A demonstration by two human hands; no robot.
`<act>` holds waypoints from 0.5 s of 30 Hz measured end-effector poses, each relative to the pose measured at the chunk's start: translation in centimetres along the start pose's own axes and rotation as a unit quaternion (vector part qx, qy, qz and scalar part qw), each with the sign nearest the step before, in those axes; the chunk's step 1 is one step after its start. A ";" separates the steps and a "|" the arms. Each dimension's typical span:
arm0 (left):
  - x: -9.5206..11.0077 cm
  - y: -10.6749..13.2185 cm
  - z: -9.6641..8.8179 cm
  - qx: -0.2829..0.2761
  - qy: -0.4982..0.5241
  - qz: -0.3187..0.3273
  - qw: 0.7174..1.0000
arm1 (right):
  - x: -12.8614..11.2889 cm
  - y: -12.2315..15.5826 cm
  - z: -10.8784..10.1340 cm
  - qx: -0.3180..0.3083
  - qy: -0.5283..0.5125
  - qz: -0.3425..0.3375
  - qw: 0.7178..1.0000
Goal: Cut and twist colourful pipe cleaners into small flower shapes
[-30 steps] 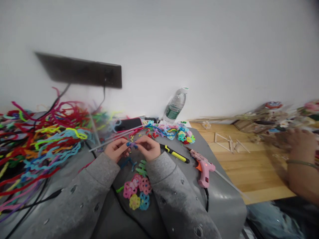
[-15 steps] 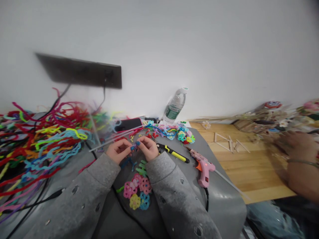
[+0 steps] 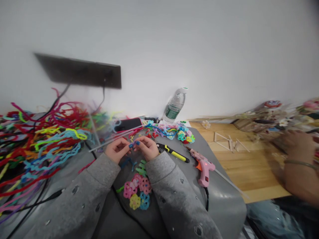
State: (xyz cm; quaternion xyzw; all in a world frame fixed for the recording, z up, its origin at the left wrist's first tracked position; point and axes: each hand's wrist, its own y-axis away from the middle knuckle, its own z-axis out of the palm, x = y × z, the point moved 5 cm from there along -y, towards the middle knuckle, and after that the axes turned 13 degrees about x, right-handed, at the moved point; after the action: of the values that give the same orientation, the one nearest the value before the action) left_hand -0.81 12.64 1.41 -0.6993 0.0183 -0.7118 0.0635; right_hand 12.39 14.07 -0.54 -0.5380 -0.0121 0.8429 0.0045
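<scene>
Over the grey table, my left hand (image 3: 117, 150) and my right hand (image 3: 147, 148) meet fingertip to fingertip. Both pinch a small purple piece of pipe cleaner (image 3: 135, 144), mostly hidden by the fingers; its exact shape is not clear. The blue spots at the thumb tips look like nail polish. Just below the hands lie a dark blue bent pipe cleaner (image 3: 128, 162) and a green zigzag one (image 3: 142, 168). Nearer my body is a cluster of pink, yellow and blue pipe-cleaner flowers (image 3: 136, 189).
Yellow-black pliers (image 3: 174, 154) and a pink glue gun (image 3: 204, 171) lie to the right. Behind stand a water bottle (image 3: 175, 105) and more flowers (image 3: 185, 134), with a phone (image 3: 128, 124). Loose pipe cleaners (image 3: 50, 142) heap at left. Another person's hand (image 3: 296, 142) works at far right.
My fingertips have shifted slightly around the purple piece, and the left thumb has moved a little left and up. At far right, the other person's hand has moved slightly.
</scene>
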 end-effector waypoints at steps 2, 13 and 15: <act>0.2 0.3 0.2 0.020 0.009 0.008 1.000 | 0.2 0.0 0.0 0.001 0.001 0.007 1.000; 0.7 0.5 0.5 0.005 -0.056 0.060 0.997 | -0.8 0.6 0.7 -0.024 0.086 -0.033 0.995; 0.5 0.5 0.4 0.006 -0.044 0.030 0.999 | -0.7 0.6 0.7 -0.025 0.077 -0.027 0.996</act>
State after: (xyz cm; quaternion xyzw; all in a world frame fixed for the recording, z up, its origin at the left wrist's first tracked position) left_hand -0.35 12.11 1.90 -0.7289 0.0321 -0.6780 0.0892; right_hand 12.02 13.43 0.40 -0.6004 -0.0474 0.7982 0.0145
